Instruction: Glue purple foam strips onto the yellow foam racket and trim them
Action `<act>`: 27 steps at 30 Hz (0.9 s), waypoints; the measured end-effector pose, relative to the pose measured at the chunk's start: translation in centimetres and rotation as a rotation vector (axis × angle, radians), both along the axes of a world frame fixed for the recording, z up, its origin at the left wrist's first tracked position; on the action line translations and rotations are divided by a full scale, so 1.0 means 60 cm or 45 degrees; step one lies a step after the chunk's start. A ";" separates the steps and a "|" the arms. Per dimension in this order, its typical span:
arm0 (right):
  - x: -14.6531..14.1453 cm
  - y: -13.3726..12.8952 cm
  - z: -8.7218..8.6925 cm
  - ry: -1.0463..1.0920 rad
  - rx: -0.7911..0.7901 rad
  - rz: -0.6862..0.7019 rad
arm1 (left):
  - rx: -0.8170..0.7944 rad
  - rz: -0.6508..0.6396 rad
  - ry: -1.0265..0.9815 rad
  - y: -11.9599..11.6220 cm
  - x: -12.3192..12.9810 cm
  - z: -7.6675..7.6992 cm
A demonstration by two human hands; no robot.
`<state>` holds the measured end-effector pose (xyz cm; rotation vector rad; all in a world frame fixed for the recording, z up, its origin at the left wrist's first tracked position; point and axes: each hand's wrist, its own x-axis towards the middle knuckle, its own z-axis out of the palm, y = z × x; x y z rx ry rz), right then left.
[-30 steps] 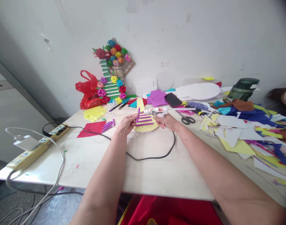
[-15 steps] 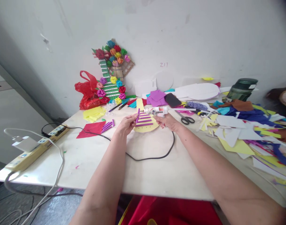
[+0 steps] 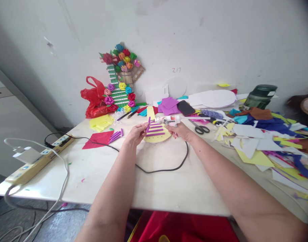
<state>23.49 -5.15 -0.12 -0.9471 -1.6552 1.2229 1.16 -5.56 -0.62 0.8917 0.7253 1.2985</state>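
Note:
A purple paper stick [image 3: 148, 124] stands nearly upright, pinched in the fingers of my left hand [image 3: 136, 133]. My right hand [image 3: 179, 131] is closed around a white hot glue gun [image 3: 169, 119], whose nozzle points left at the stick. A long glue stick [image 3: 196, 118] juts from the gun's back end. Below both hands lies a yellow cutout [image 3: 157, 138] with a narrow neck and a rounded lower part. Several purple sticks [image 3: 156, 130] lie across it in rows. More loose purple sticks [image 3: 115, 135] rest to the left on red paper [image 3: 97, 140].
A power strip [image 3: 46, 158] sits at the left edge; the black cord [image 3: 166, 170] curves across the table. Scissors [image 3: 201, 129], a phone [image 3: 186, 107] and paper scraps [image 3: 247, 141] lie to the right. A flower-decorated craft [image 3: 120, 95] leans against the wall beside a red bag [image 3: 93, 99].

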 end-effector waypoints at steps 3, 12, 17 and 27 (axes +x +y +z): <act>0.000 0.000 0.000 0.015 0.009 -0.010 | -0.005 0.001 0.016 0.001 0.001 -0.001; -0.003 -0.004 0.004 0.038 0.023 0.003 | -0.032 0.020 0.006 0.002 0.000 -0.003; -0.004 -0.006 0.005 0.017 0.015 0.021 | -0.026 0.016 -0.005 0.002 0.000 -0.001; -0.006 -0.009 0.006 -0.017 0.001 0.050 | -0.054 0.009 -0.049 0.002 0.000 -0.002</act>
